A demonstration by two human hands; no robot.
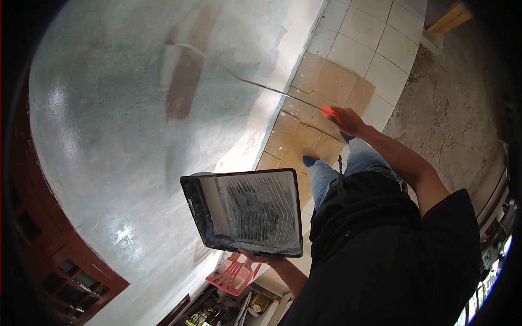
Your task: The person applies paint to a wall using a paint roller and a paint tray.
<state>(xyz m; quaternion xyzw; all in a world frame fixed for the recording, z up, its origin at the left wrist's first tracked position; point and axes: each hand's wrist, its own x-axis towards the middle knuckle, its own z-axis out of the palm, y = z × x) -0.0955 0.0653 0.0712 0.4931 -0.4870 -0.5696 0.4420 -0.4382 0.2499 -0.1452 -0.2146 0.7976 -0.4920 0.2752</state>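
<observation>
My right hand [348, 120], stretched out to the far right, is closed around the red handle of a paint roller [261, 85]. The roller's long metal rod reaches left to the grey wall [109, 108], where its pale roller end is smeared by motion. Whether the roller touches the wall, I cannot tell. With my left hand [254, 256] I hold a black paint tray [298, 217] by its near edge, fingers partly hidden under it. The tray is tilted toward me, with whitish paint in its deep left end and grey smears on its ribbed slope.
Brown cardboard sheets [326, 81] lie on white floor tiles [364, 27] along the wall's foot. A red plastic chair [232, 277] stands beyond my left hand. A reddish-brown door frame [81, 255] borders the wall at left. Rough concrete [440, 108] lies to the right.
</observation>
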